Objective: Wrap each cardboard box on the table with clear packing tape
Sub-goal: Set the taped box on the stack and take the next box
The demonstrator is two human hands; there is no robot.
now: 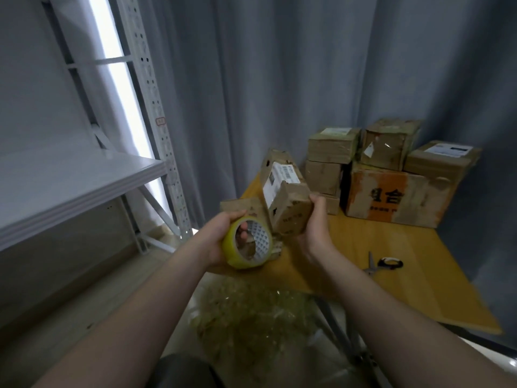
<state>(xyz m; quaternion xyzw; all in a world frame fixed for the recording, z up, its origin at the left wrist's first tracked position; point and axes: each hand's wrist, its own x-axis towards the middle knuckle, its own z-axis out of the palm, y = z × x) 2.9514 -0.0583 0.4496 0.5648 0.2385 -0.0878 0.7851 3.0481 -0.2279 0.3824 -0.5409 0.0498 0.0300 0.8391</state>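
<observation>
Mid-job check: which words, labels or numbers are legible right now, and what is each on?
"合": large black print on the orange-printed box; the character to its left is unclear, and the smaller line below is blurred.
White barcode label on the held box: too blurred to read.
Shipping labels on the stacked boxes: too blurred.
Small tag on the shelf upright: unreadable.

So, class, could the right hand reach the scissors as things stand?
Probably not yet: the right hand grips the cardboard box. The way to the scissors looks free, though.
</observation>
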